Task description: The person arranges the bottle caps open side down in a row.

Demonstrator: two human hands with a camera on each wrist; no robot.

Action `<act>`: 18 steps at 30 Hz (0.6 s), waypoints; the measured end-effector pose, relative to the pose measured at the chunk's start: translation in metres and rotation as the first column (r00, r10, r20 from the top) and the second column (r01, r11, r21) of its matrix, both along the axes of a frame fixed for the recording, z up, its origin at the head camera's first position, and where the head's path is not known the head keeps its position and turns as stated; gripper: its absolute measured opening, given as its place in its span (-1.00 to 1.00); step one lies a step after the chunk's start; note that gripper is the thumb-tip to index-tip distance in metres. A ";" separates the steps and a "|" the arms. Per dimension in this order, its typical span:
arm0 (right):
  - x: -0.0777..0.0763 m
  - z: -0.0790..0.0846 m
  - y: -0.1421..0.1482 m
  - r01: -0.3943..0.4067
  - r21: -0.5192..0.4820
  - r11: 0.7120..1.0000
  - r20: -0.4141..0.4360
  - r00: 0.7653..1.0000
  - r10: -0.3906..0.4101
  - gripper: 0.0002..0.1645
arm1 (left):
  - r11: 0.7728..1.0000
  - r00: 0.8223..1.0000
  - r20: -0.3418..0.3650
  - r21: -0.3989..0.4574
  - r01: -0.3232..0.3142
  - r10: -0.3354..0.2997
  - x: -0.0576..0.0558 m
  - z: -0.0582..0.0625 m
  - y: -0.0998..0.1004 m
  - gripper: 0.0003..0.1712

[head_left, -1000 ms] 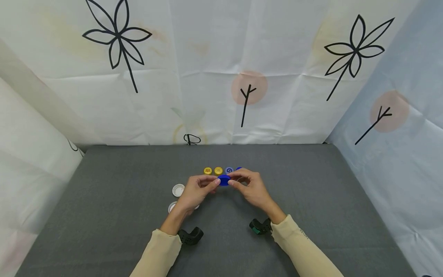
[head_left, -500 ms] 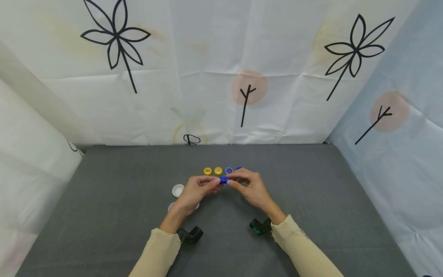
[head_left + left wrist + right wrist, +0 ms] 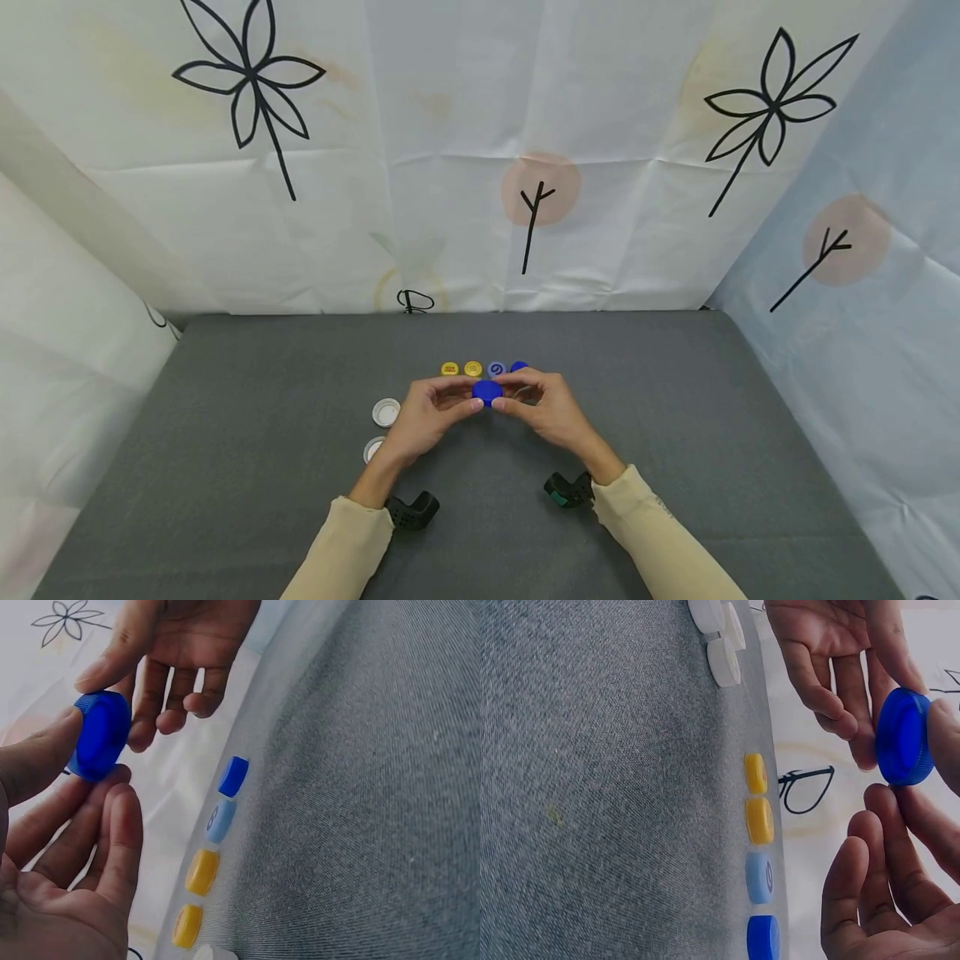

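Note:
Between both hands is a blue bottle cap [image 3: 487,392], raised above the grey cloth with its smooth round top showing in the head view. My left hand [image 3: 429,417] pinches its left side between thumb and fingers. On the right side my right hand [image 3: 547,410] pinches it the same way. The left wrist view shows the cap's hollow underside [image 3: 103,739] and ridged rim, thumbs on the near edge. Beyond the hands, a row of caps lies on the cloth: two yellow caps [image 3: 759,820], a light blue cap [image 3: 760,877] with a printed mark, and a dark blue cap [image 3: 763,937].
White caps [image 3: 386,412] lie left of the left hand, several grouped together in the right wrist view. The grey cloth [image 3: 285,467] covers the table. White printed curtains [image 3: 450,208] stand behind it and at both sides. Black wrist cameras [image 3: 413,510] sit below the sleeves.
The blue cap has been turned in the fingers: nearly edge-on half a second ago, it now shows its flat top. Both thumbs have dropped slightly; the hands otherwise stay in place.

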State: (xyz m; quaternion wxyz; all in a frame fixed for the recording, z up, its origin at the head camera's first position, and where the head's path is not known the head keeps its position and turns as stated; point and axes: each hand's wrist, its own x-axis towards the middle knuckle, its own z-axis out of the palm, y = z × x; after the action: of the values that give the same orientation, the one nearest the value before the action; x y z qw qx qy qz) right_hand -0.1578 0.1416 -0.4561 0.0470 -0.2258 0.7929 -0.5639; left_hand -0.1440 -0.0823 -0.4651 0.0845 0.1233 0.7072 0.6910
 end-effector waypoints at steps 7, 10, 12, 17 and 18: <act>0.000 0.001 0.002 -0.015 -0.019 1.000 0.001 1.000 0.015 -0.58 | 0.999 0.992 -0.127 -0.034 0.005 -0.010 0.001 -0.001 0.002 -0.57; 0.000 0.001 0.003 -0.026 -0.024 0.999 -0.018 1.000 0.025 -0.56 | 0.998 0.988 -0.156 -0.057 -0.006 -0.003 0.001 -0.003 0.003 -0.58; 0.000 0.001 0.003 -0.033 -0.025 0.999 -0.030 0.999 0.032 -0.55 | 0.997 0.985 -0.172 -0.079 -0.015 0.001 0.001 -0.003 0.003 -0.57; 0.000 0.002 0.004 -0.044 -0.010 0.999 -0.056 0.997 0.043 -0.52 | 0.989 0.976 -0.218 -0.147 -0.021 -0.011 0.000 -0.002 0.003 -0.56; 0.000 0.001 0.004 -0.047 -0.008 0.999 -0.062 0.997 0.046 -0.53 | 0.986 0.974 -0.225 -0.164 -0.021 -0.017 0.000 -0.002 0.003 -0.56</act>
State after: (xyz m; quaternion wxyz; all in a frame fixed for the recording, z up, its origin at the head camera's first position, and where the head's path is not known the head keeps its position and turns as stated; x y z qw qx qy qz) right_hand -0.1579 0.1459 -0.4550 0.0347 -0.2616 0.7859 -0.5592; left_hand -0.1444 -0.0794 -0.4671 0.0129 0.1928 0.7673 0.6115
